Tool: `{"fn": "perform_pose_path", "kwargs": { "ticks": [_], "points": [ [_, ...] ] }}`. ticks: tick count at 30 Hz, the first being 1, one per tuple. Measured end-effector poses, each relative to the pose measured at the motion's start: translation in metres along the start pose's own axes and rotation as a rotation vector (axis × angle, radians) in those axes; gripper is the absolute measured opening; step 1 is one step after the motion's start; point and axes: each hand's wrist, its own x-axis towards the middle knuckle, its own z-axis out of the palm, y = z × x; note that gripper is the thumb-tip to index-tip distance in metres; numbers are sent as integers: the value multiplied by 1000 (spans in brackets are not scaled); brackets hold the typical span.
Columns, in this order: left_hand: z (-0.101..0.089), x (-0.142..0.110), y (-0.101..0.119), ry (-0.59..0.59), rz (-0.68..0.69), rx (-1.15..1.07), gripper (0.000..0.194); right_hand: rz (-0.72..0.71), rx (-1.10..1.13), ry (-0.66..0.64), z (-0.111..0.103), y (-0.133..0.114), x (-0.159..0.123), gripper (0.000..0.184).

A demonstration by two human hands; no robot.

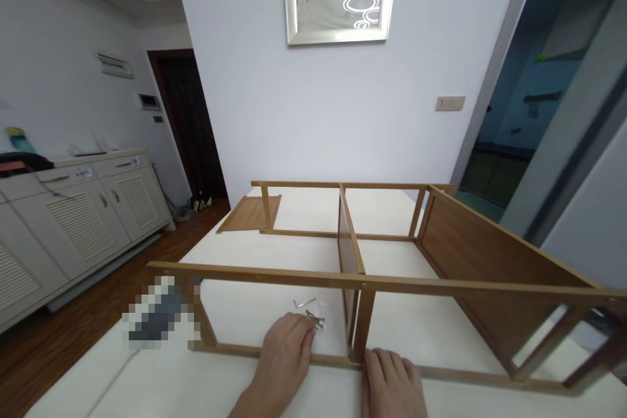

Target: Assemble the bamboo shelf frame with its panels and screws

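A wooden shelf frame (274,276) lies on its side on a white table. My left hand (287,356) reaches over its lower front rail, fingers curled and pressed together at a small pile of screws (315,319); whether a screw is between the fingertips is hidden. The screws lie on a clear plastic bag (323,312), and an L-shaped hex key (304,304) is just behind them. My right hand (394,382) is closed over the lower front rail, right beside the middle upright (363,323). A shelf panel (350,241) stands between the two sides.
A larger end panel (480,241) closes the frame's right part. A loose wooden panel (249,214) lies at the table's far left. Near the left edge of the white table (161,379) is a blurred-out object (157,313) with a cable. The wall rises behind.
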Motion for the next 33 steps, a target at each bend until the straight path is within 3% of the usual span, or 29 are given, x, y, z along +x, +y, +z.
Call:
{"fn": "perform_pose_path", "kwargs": {
  "ticks": [10, 18, 25, 33],
  "points": [
    [-13, 11, 7, -120, -105, -38, 23, 60, -87, -97, -34, -25, 18, 17],
    [-12, 22, 8, -219, -56, -57, 27, 84, -37, -77, -30, -22, 15, 22],
    [-17, 48, 14, -445, 7, 105, 28, 158, 167, 0, -32, -17, 12, 23],
    [-10, 48, 8, -443, -22, 121, 29, 226, 190, 8, -31, -16, 12, 19]
  ]
}}
